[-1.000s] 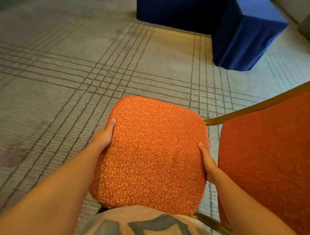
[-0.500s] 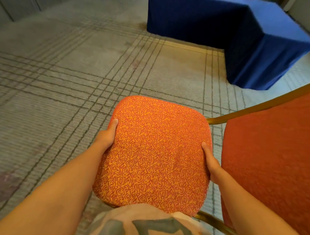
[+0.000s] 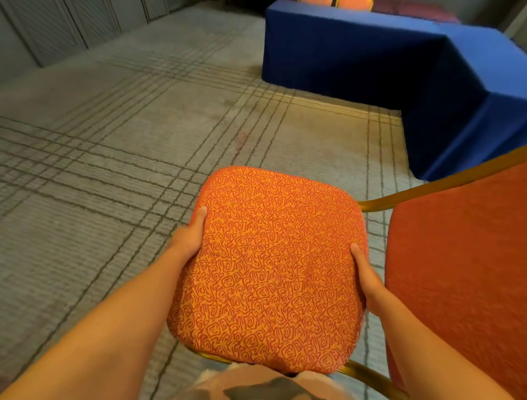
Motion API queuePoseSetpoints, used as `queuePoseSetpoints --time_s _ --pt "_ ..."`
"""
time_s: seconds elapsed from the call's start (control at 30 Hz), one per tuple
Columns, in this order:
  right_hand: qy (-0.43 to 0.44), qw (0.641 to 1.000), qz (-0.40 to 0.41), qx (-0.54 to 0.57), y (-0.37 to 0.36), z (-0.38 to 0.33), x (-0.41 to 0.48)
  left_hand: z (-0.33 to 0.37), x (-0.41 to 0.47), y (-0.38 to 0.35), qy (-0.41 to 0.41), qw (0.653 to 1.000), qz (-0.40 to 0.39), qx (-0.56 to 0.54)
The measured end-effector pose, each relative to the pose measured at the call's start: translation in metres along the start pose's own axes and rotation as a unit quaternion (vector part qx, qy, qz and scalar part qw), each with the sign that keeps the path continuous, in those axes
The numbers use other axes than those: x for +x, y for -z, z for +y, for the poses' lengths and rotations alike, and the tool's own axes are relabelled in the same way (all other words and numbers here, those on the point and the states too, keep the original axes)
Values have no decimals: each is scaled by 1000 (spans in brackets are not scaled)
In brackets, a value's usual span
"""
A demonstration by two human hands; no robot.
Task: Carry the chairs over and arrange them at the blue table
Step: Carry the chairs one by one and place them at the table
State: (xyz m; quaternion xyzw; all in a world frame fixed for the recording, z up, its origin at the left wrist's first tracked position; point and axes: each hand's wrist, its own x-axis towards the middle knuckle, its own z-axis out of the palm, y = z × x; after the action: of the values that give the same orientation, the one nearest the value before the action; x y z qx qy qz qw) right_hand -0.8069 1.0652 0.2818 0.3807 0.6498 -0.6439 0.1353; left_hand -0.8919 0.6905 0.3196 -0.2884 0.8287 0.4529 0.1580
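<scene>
Nearer than a second ago, one long blue-draped desk (image 3: 370, 57) fills the view from 12 to 2 o'clock, across the grey lined carpet (image 3: 114, 142). One orange swirl-patterned padded chair with a gold metal frame (image 3: 268, 265) is held at centre, its plain red back at 3 o'clock. Two hands grip the seat: the left hand (image 3: 188, 239) clasps its 9 o'clock edge and the right hand (image 3: 366, 274) its 3 o'clock edge, thumbs on top, fingers hidden beneath. Two more orange chair tops (image 3: 353, 3) peek beyond the desk at 12 o'clock.
</scene>
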Motion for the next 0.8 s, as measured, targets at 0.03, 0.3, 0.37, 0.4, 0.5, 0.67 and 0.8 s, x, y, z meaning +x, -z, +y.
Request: queuePoseSetpoints --time_s 0.03,0.3,0.37,0.4,0.5,0.67,0.8 --pt "1 1000 1 -6 -4 -19 20 17 17 -2 2 1000 3 -3" --pt "3 999 -39 -19 -33 -154 142 124 123 -18 37 998 28 -44" --pt "-2 998 -49 -30 -48 -177 168 141 147 -16 36 998 28 -39" --pt "-1 998 -59 -28 -57 -189 179 149 158 -13 37 998 31 -38" --pt "-4 997 -66 -35 -83 -216 215 170 197 -4 49 996 49 -48" --pt "-32 996 -60 -51 -123 -250 281 196 267 8 58 997 49 -32" --pt "-24 997 -57 -36 -173 -295 315 227 338 27 51 998 32 -8"
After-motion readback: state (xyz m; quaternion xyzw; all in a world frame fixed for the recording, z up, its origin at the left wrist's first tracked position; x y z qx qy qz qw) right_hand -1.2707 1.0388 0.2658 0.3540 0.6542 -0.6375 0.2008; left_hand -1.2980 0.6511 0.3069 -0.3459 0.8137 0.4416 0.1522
